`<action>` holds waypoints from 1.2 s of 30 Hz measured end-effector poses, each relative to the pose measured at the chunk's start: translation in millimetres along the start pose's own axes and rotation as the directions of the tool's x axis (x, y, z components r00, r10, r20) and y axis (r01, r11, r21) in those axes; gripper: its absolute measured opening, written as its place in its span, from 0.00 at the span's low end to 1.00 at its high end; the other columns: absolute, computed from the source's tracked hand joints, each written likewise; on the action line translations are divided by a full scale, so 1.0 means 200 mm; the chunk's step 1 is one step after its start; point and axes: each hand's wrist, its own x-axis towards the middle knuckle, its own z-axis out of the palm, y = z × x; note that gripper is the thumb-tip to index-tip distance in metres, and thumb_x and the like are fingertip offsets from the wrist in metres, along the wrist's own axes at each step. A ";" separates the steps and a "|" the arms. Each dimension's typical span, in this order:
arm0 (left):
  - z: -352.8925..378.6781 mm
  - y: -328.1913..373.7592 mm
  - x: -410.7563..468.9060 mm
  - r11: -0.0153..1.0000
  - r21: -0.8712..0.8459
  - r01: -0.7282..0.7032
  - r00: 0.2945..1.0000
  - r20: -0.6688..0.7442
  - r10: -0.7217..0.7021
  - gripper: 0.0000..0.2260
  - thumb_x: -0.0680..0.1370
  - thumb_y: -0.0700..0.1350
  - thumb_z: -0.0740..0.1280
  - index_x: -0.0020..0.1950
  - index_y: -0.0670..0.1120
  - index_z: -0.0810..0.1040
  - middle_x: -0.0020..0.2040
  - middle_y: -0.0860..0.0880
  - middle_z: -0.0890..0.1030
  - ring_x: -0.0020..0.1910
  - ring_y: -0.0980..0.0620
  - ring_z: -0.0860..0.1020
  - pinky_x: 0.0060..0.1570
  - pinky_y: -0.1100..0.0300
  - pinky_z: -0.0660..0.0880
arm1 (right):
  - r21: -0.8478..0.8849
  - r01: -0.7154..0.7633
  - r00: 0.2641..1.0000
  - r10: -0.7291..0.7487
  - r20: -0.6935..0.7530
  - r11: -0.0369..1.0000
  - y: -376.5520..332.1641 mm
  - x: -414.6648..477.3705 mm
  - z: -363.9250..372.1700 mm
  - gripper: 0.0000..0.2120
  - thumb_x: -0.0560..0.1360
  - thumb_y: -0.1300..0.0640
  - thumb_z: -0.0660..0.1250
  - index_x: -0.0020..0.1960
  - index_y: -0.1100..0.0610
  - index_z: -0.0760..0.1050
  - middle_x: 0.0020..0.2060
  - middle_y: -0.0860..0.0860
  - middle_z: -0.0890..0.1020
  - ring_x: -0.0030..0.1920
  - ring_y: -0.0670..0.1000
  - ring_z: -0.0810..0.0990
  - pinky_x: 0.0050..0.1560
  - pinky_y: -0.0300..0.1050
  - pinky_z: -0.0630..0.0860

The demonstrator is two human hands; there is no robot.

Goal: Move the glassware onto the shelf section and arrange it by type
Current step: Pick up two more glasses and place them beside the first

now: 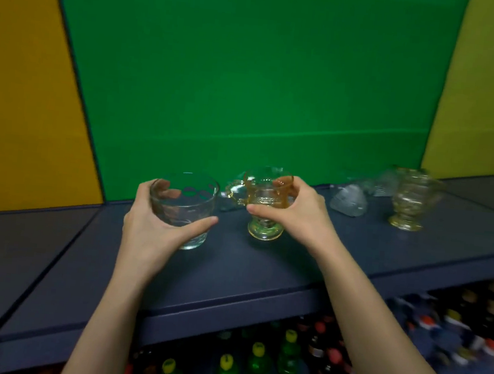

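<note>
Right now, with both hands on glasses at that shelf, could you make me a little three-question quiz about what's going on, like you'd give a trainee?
1. True or false: the left hand holds a clear glass tumbler.
2. Which thing does the right hand grip? A) a green bottle B) the amber footed glass mug C) a plate
3. Fill in: a second amber footed glass stands on the dark blue shelf to the ____ of both hands.

Key
1. True.
2. B; its foot is at the shelf surface, though contact cannot be told.
3. Right; it stands upright, untouched, past some clear glass pieces.
</note>
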 end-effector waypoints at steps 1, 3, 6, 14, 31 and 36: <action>0.08 0.04 -0.01 1.000 -0.025 -0.008 1.000 0.027 0.009 0.34 0.55 0.48 0.81 0.57 0.50 0.69 0.50 0.52 0.78 0.49 0.54 0.76 0.52 0.61 0.70 | -0.007 -0.002 0.999 0.001 -0.032 1.000 0.03 -0.02 -0.10 0.31 0.56 0.43 0.79 0.54 0.52 0.74 0.51 0.47 0.82 0.54 0.50 0.79 0.58 0.48 0.74; 0.24 0.13 -0.04 0.997 -0.078 -0.021 0.996 0.084 0.028 0.35 0.55 0.48 0.81 0.57 0.49 0.69 0.50 0.53 0.78 0.47 0.58 0.76 0.53 0.61 0.70 | -0.025 -0.011 0.996 0.009 -0.086 1.000 0.08 -0.08 -0.30 0.31 0.56 0.43 0.79 0.54 0.53 0.74 0.51 0.48 0.82 0.53 0.50 0.79 0.57 0.46 0.74; 0.50 0.28 -0.12 0.986 -0.161 -0.034 0.983 0.171 0.061 0.35 0.55 0.48 0.81 0.57 0.49 0.70 0.48 0.57 0.77 0.47 0.62 0.76 0.54 0.60 0.70 | -0.075 -0.042 0.985 0.029 -0.172 0.996 0.19 -0.15 -0.60 0.40 0.52 0.37 0.77 0.59 0.53 0.74 0.55 0.49 0.81 0.56 0.51 0.78 0.60 0.51 0.74; 1.19 0.70 -0.41 0.951 -0.307 -0.024 0.942 0.312 0.124 0.38 0.49 0.59 0.78 0.55 0.53 0.69 0.49 0.60 0.77 0.49 0.54 0.78 0.52 0.58 0.73 | -0.154 -0.164 0.933 0.102 -0.346 0.974 0.52 -0.36 -1.41 0.44 0.47 0.32 0.73 0.59 0.51 0.74 0.55 0.49 0.82 0.57 0.50 0.79 0.60 0.53 0.75; 2.51 1.34 -0.84 0.910 -0.414 0.017 0.830 0.514 0.218 0.34 0.56 0.51 0.80 0.57 0.53 0.68 0.50 0.60 0.76 0.46 0.66 0.74 0.50 0.58 0.72 | -0.116 -0.313 0.811 0.202 -0.549 0.943 1.26 -0.52 -2.64 0.43 0.46 0.33 0.75 0.58 0.50 0.75 0.52 0.48 0.83 0.55 0.49 0.80 0.59 0.53 0.77; 2.90 1.47 -0.84 0.902 -0.431 0.003 0.826 0.509 0.241 0.35 0.55 0.52 0.80 0.57 0.53 0.68 0.49 0.63 0.75 0.48 0.62 0.76 0.53 0.54 0.74 | -0.135 -0.307 0.811 0.184 -0.555 0.942 1.47 -0.39 -2.93 0.42 0.49 0.36 0.76 0.59 0.51 0.74 0.53 0.48 0.82 0.55 0.49 0.79 0.59 0.53 0.76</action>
